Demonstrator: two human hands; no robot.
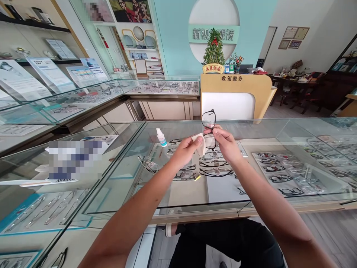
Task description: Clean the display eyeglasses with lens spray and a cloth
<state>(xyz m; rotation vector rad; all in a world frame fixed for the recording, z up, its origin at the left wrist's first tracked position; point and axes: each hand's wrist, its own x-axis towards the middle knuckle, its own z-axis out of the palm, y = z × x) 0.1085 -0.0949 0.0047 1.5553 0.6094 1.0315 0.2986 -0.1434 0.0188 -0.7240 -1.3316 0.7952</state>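
Observation:
My right hand point(226, 143) is closed on a pair of dark-rimmed eyeglasses point(208, 119), gripping them near the middle. One lens rises above the fingers and the other hangs below. Pinched in my left hand point(186, 149) is a pale cleaning cloth point(201, 149), folded against the lower lens. Whether it presses on the lens I cannot tell. Beyond my left hand, a small white spray bottle point(161, 137) with a blue-marked label stands upright on the glass counter. Another pair of glasses point(148, 163) rests near my left forearm.
The glass display counter point(178, 208) spans the front, with rows of eyeglass frames point(216, 172) beneath my hands and a tray of frames point(275, 169) on the right. A side display case point(44, 212) adjoins at left. Behind stands a wooden cashier desk point(263, 96).

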